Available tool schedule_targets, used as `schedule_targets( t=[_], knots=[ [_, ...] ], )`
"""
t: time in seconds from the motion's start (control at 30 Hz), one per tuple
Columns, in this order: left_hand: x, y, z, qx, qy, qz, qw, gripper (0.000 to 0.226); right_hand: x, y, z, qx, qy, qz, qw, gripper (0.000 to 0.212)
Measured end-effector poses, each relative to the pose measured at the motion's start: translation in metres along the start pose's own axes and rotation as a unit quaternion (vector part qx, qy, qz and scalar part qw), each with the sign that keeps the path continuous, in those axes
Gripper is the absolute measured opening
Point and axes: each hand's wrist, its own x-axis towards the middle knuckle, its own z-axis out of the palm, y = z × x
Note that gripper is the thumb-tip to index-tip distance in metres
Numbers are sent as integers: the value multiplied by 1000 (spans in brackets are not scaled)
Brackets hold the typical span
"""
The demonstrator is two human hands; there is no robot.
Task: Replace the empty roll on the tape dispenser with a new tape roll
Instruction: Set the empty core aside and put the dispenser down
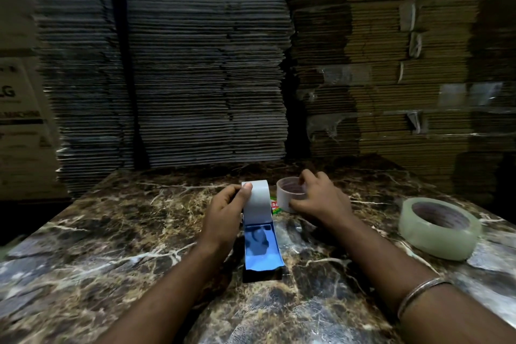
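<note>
My left hand (223, 212) grips the tape dispenser (258, 229); my right hand (318, 198) pinches the empty roll (290, 195) just right of it; new tape roll (439, 227) lies far right

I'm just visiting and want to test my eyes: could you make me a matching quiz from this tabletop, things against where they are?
Things:
1. tape dispenser
2. empty roll
3. new tape roll
4. bangle

Places:
A. lying alone, far right on the table
B. on the right wrist
C. gripped by the left hand
D. gripped by the right hand

Pairs: 1-C, 2-D, 3-A, 4-B
</note>
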Motion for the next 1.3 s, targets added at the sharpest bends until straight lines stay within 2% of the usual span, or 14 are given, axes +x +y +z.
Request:
schedule_targets(
  t=[0.1, 0.23, 0.4, 0.5, 0.57, 0.63, 0.7, 0.83, 0.9, 1.03, 1.17, 1.3],
  knots=[
    [0, -4, -3, 0, 1, 11, 1000, 17, 0, 1, 1, 5, 2, 9, 1000, 51],
    [0, -5, -4, 54, -2, 49, 997, 31, 2, 5, 6, 24, 25, 3, 999, 47],
    [-2, -3, -5, 28, -28, 37, 999, 29, 1, 3, 8, 27, 43, 10, 999, 49],
    [-1, -3, -6, 24, -33, 28, 999, 26, -1, -7, 1, -23, 120, -32, 992, 55],
    [1, -4, -6, 36, -30, 30, 998, 24, -3, -15, -4, 39, 133, -100, 985, 52],
    [1, -6, -6, 49, -27, 34, 998, 25, -5, -21, -5, 151, 52, -170, 972, 54],
    [2, -7, -7, 63, -25, 37, 997, 29, -7, -24, -1, 249, -58, -202, 946, 54],
    [2, -7, -6, 87, -12, 45, 995, 28, -13, -27, 3, 419, -211, -160, 868, 59],
    [0, -4, -4, 104, -1, 44, 994, 37, -15, -29, -1, 410, -255, -158, 861, 65],
    [-4, -1, -2, 124, 23, 69, 990, 53, -13, -28, 2, 336, -249, -172, 892, 78],
    [-3, -6, -2, 200, 28, 127, 971, 37, -11, -25, 5, 334, -238, -154, 899, 77],
    [0, -11, -6, 215, 37, 137, 966, 39, -9, -24, 7, 334, -236, -132, 903, 77]
  ],
)
